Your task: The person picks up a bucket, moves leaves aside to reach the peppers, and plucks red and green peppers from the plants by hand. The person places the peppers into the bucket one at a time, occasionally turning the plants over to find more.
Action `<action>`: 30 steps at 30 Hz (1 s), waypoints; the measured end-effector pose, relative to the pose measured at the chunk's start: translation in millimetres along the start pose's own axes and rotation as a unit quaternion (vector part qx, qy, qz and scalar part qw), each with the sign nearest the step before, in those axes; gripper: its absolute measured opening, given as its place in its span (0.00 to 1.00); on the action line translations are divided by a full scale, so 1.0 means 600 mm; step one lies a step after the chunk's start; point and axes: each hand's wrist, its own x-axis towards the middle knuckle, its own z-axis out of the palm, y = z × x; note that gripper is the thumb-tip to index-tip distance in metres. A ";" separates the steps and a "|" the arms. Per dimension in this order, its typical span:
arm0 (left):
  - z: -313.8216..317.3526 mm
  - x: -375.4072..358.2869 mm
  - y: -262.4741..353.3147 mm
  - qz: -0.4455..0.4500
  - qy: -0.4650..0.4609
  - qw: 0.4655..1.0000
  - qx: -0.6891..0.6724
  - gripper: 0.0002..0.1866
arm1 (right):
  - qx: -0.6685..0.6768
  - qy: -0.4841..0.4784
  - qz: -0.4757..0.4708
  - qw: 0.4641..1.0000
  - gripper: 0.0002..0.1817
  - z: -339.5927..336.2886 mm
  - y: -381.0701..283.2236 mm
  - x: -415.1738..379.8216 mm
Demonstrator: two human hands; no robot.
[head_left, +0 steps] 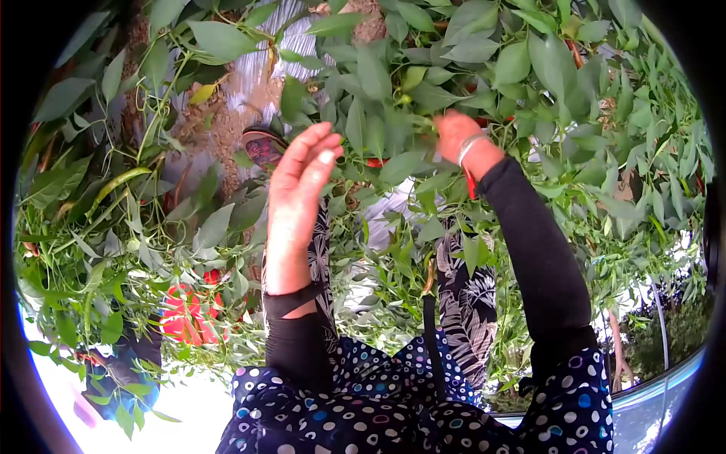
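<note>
My left hand [302,178] is raised over the plants with its palm turned inward. Its fingers are slightly bent, the thumb stands apart, and nothing shows in it. My right hand [458,138] is closed among the pepper leaves [522,64]; it is a little blurred, and what its fingers hold is hidden. A bracelet [470,145] circles that wrist, and a narrow red strip hangs below it. Between my hands a red chili pepper [376,162] shows partly under leaves. Another red pepper [575,53] hangs higher up on the right.
Pepper plants surround me closely. A long pale-green pepper [117,185] hangs at left. Light plastic sheeting [261,64] and soil lie between rows. A shoe [263,146] shows behind my left hand. Bright red items [193,312] are at lower left, near a person in dark clothes [132,371].
</note>
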 end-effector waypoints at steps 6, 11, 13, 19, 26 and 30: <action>0.043 -0.008 -0.110 0.052 -0.033 0.975 0.213 0.27 | 0.114 0.023 -0.038 0.993 0.09 -0.027 -0.019 -0.149; 0.088 -0.031 -0.116 0.091 -0.120 0.943 0.295 0.40 | 0.206 0.034 0.011 0.978 0.18 -0.077 -0.029 -0.234; 0.107 -0.041 -0.129 0.071 -0.218 0.933 0.276 0.46 | 0.198 0.061 0.000 0.978 0.18 -0.049 -0.024 -0.249; 0.143 -0.081 -0.136 -0.149 -0.306 0.939 0.049 0.21 | 0.217 0.000 0.044 0.975 0.24 -0.043 -0.025 -0.244; 0.138 -0.080 -0.149 0.023 -0.240 0.966 0.090 0.18 | 0.362 0.242 0.051 0.899 0.18 -0.104 -0.065 -0.266; 0.133 -0.078 -0.150 0.061 -0.249 0.966 0.036 0.16 | 0.685 0.038 0.095 0.721 0.12 -0.071 -0.141 -0.378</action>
